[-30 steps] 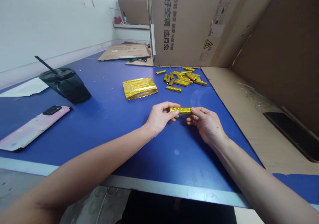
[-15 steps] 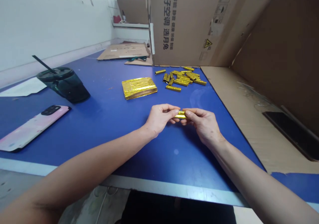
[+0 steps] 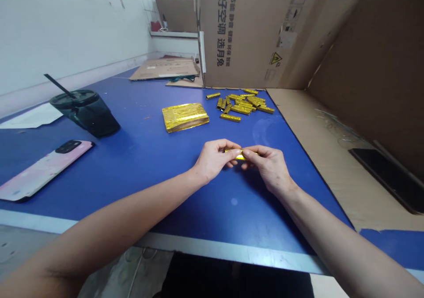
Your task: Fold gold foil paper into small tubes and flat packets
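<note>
Between my two hands is a small strip of folded gold foil paper, mostly covered by fingers and thumbs. My left hand pinches its left part, and my right hand grips the right part with the thumb on top. The two thumbs nearly meet over the strip. Beyond my left hand lies a flat stack of gold foil paper sheets. Farther back and to the right, several narrow folded gold foil pieces lie in a loose pile on the blue table.
At the left stand a dark tumbler with a straw and a phone in a pink-white case. A large cardboard box rises behind the pile. Flat cardboard lies at the back, and a dark flat device on the right.
Both thumbs have shifted closer together along the gold strip, covering more of its middle. The stack and the pile have not moved.
</note>
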A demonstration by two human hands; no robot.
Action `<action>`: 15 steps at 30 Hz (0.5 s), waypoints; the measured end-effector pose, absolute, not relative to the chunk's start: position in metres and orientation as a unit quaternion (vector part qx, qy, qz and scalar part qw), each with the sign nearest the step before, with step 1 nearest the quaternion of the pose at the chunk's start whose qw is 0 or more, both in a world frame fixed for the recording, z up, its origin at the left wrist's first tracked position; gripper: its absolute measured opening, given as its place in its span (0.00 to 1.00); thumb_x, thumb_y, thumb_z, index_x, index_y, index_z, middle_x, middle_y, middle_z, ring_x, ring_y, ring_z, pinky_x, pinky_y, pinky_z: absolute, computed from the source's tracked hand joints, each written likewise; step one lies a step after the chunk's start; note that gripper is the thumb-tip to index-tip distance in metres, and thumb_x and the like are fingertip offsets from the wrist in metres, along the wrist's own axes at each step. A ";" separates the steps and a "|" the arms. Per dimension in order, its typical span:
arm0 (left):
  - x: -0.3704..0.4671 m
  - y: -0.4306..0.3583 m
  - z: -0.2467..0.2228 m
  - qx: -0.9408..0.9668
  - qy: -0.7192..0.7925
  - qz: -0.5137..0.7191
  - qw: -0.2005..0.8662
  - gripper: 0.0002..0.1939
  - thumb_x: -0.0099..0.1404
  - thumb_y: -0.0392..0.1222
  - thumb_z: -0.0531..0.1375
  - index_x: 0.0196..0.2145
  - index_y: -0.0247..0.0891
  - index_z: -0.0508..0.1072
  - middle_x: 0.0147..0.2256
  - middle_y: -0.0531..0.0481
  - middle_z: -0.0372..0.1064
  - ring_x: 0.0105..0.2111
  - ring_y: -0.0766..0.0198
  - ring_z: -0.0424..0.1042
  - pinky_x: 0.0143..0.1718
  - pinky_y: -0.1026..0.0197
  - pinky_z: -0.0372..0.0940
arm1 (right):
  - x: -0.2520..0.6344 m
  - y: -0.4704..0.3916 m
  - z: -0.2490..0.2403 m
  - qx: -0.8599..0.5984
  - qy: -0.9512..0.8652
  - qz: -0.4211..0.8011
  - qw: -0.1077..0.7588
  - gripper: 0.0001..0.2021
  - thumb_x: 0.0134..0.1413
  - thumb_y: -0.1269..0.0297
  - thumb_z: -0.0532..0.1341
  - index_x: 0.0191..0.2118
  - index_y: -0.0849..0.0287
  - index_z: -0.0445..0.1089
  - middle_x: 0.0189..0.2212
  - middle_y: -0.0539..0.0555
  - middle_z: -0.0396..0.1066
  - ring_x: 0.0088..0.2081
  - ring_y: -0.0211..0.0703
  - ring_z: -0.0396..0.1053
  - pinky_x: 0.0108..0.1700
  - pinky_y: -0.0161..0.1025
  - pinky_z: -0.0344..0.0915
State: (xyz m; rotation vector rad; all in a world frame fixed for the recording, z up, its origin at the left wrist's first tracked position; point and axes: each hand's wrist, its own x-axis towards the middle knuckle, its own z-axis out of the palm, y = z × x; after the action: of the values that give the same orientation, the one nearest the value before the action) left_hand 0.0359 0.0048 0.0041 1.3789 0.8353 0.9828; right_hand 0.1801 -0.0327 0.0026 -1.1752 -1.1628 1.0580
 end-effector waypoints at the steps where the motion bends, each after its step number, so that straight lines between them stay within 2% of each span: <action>1: 0.036 0.005 0.004 0.591 0.356 0.421 0.588 0.09 0.50 0.40 0.62 0.29 0.32 0.72 0.21 0.52 0.69 0.19 0.72 0.66 0.22 0.68 0.63 | 0.180 -0.033 0.002 -0.496 -0.496 0.447 0.555 0.08 0.41 0.62 0.64 0.26 0.63 0.73 0.18 0.49 0.71 0.18 0.33 0.66 0.24 0.32 0.62; 6: 0.037 0.005 0.005 0.564 0.368 0.440 0.594 0.09 0.48 0.40 0.63 0.27 0.31 0.72 0.21 0.52 0.69 0.18 0.71 0.66 0.21 0.67 0.63 | 0.179 -0.033 0.005 -0.478 -0.483 0.464 0.568 0.09 0.39 0.63 0.65 0.28 0.63 0.72 0.20 0.49 0.72 0.19 0.33 0.67 0.23 0.31 0.63; 10: 0.037 0.007 0.006 0.535 0.380 0.447 0.608 0.07 0.48 0.38 0.63 0.26 0.31 0.72 0.20 0.52 0.68 0.17 0.72 0.66 0.20 0.69 0.62 | 0.178 -0.033 0.007 -0.499 -0.429 0.469 0.590 0.09 0.35 0.63 0.67 0.25 0.63 0.72 0.19 0.49 0.71 0.18 0.34 0.68 0.22 0.31 0.63; 15: 0.036 0.011 0.006 0.509 0.386 0.462 0.615 0.05 0.50 0.35 0.62 0.25 0.30 0.71 0.20 0.52 0.67 0.17 0.72 0.66 0.18 0.70 0.62 | 0.181 -0.030 0.005 -0.510 -0.399 0.453 0.613 0.09 0.35 0.63 0.66 0.25 0.64 0.71 0.18 0.50 0.71 0.18 0.37 0.69 0.22 0.33 0.65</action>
State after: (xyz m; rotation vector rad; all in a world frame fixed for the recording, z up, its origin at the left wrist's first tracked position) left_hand 0.0360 0.0111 0.0061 1.1720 0.8902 1.0639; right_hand 0.1812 -0.0299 0.0053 -1.1751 -0.9205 1.0439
